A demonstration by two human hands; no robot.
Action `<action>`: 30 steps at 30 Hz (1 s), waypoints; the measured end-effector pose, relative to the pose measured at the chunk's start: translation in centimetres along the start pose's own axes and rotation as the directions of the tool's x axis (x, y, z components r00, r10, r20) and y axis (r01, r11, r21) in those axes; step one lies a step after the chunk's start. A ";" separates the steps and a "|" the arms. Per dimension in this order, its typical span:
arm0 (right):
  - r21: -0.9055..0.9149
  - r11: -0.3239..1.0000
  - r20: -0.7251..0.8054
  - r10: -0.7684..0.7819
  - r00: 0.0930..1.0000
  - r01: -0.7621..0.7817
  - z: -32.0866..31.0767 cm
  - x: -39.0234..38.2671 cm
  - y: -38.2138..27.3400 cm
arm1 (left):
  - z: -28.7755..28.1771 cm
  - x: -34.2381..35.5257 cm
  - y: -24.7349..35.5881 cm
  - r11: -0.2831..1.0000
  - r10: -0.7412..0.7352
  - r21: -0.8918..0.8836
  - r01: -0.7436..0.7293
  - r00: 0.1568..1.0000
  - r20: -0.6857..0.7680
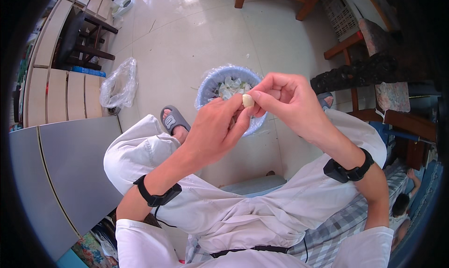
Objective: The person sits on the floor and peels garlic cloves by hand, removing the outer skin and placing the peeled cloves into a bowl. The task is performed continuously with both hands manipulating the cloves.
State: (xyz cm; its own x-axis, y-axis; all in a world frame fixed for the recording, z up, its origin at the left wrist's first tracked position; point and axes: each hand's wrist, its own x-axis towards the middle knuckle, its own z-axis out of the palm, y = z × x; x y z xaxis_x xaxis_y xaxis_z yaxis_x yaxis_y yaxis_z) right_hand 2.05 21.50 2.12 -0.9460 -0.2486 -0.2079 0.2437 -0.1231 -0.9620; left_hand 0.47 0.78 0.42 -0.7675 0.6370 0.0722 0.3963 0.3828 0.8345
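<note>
A small cream-coloured garlic clove (248,100) is pinched between the thumb and forefinger of my left hand (219,121). My right hand (286,97) meets it from the other side, thumb and forefinger pressed together at the clove's edge; any bit of skin between them is too small to make out. Both hands are held over a blue bin (202,97) lined with a clear plastic bag. Papery, pale scraps (232,86) lie inside the bin, partly hidden by my hands.
A clear plastic bag (119,83) lies on the tiled floor, left. Beyond it is a dark stool (89,39). Grey cabinet panels (77,170) stand close on my left. Wooden furniture (346,46) is on the right. Another person (400,212) is at lower right, by checked bedding (346,230).
</note>
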 end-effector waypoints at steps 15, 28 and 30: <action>-0.030 1.000 0.011 0.005 1.000 -0.005 0.1 0.0 -0.2 | 0.1 0.0 0.1 0.997 -0.022 -0.074 0.021 1.000 -0.004; -0.002 1.000 -0.007 -0.004 1.000 0.004 -0.1 0.1 0.0 | 0.1 0.0 0.2 0.988 -0.051 -0.144 0.049 0.999 -0.010; 0.011 1.000 -0.005 -0.014 1.000 0.014 0.1 0.1 0.0 | -0.1 0.0 0.6 0.966 -0.126 -0.225 0.126 0.992 0.015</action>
State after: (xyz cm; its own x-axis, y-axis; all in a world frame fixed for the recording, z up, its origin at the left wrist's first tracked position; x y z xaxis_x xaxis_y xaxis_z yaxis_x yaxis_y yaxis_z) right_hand 2.02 21.41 2.13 -0.9504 -0.2422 -0.1950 0.2325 -0.1369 -0.9629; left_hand 0.66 0.87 0.98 -0.8034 0.5941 -0.0416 0.1730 0.2996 0.9383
